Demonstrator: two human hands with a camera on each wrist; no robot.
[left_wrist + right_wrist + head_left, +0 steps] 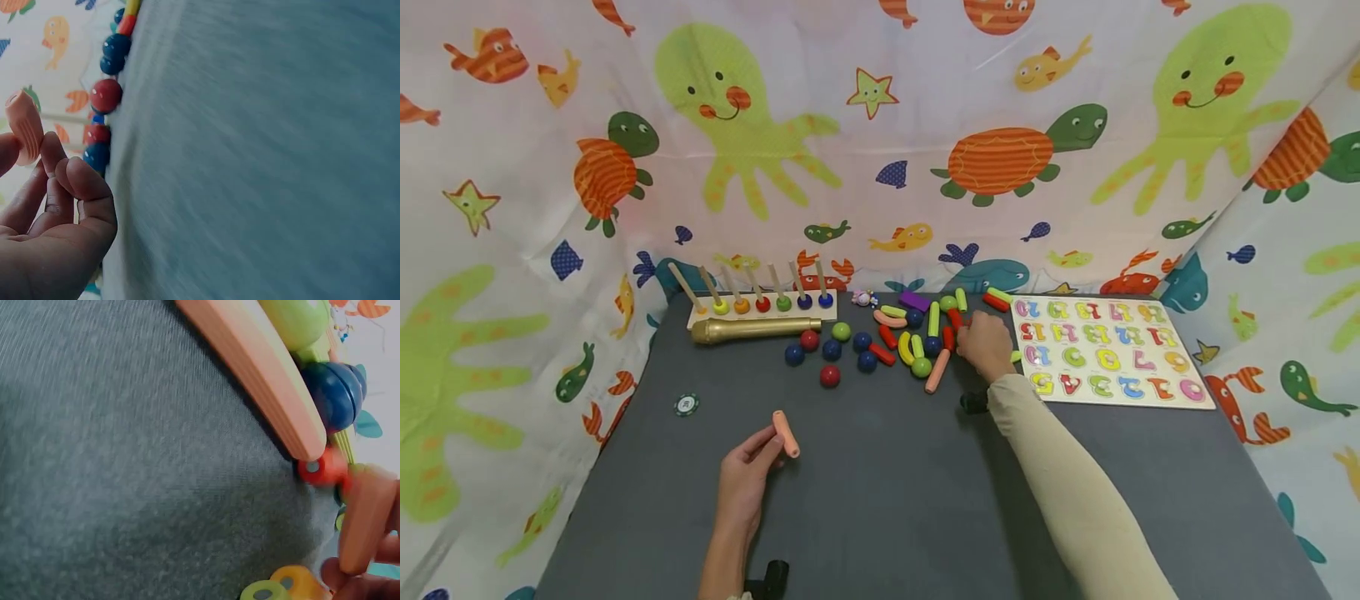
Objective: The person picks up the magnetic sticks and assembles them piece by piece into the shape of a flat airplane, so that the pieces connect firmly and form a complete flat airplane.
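My left hand [748, 467] pinches a short peach ribbed stick [786, 434] between thumb and fingers, over the front left of the grey table. In the left wrist view the stick [25, 128] tilts upward from the fingertips. At the right side of the pile, my right hand [987, 343] reaches down among the pieces. The right wrist view shows its fingers gripping another peach stick [365, 522], slightly blurred. A longer peach stick [937, 372] lies just left of that hand, beside a red stick [322, 467] with a grey disc in its end.
Blue, red and green balls [831, 350] lie mid-table with red, yellow and green sticks [934, 320]. A gold microphone [756, 330] lies before a wooden peg board [827, 313]. A number puzzle board [1112, 350] is at right, a poker chip [687, 404] at left.
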